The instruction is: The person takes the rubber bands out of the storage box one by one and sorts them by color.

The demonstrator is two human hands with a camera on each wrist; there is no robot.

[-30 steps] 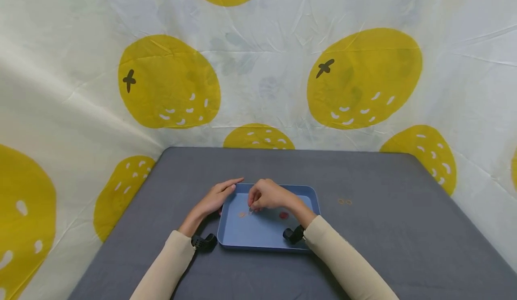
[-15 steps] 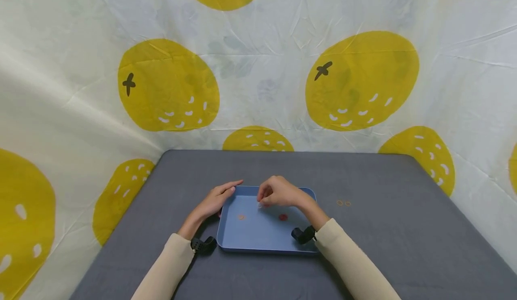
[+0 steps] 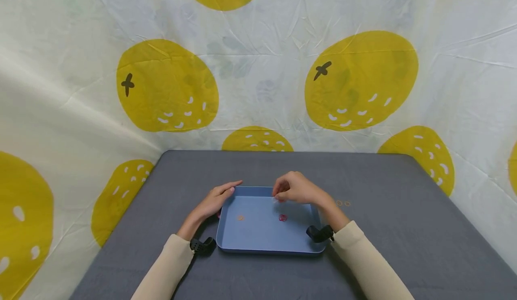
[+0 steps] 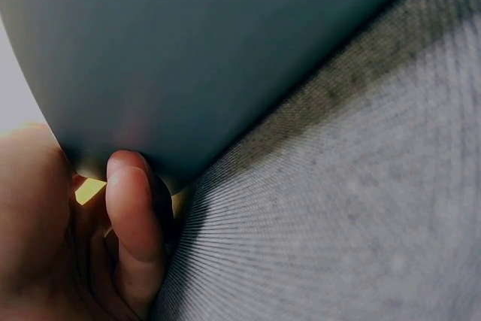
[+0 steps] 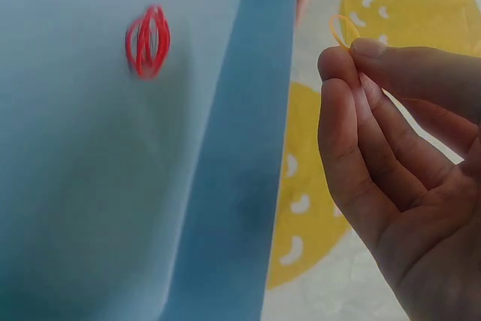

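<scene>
Blue tray point(image 3: 258, 241): shallow, rectangular with rounded corners, lying flat on the grey worktop point(image 3: 404, 228), near its front middle.

Left hand point(image 3: 213, 200): rests against the tray's far left corner, fingers lying fairly straight along the rim; in the left wrist view the thumb point(image 4: 135, 223) presses on the tray's outer wall. It steadies the tray and grips nothing else.

Right hand point(image 3: 296, 190): raised above the tray's far right part, fingers curled together. The right wrist view shows a small orange rubber band point(image 5: 343, 30) pinched at the tips of thumb and forefinger, held clear of the tray.

Red rubber band point(image 3: 282, 218): a tangled loop lying on the tray floor, right of centre, just below the right hand and not touched by it.

Pale orange band point(image 3: 240, 218): a faint small loop on the tray floor, left of centre, well apart from the red one.

Two small orange rings point(image 3: 343, 203): side by side on the worktop, just right of the tray, near the right wrist.

Wrist cameras: one black unit strapped at each wrist, left point(image 3: 202, 245) and right point(image 3: 320, 233), at the ends of cream sleeves.

Backdrop point(image 3: 258, 76): white cloth printed with large yellow fruit, hung round the worktop on three sides.
</scene>
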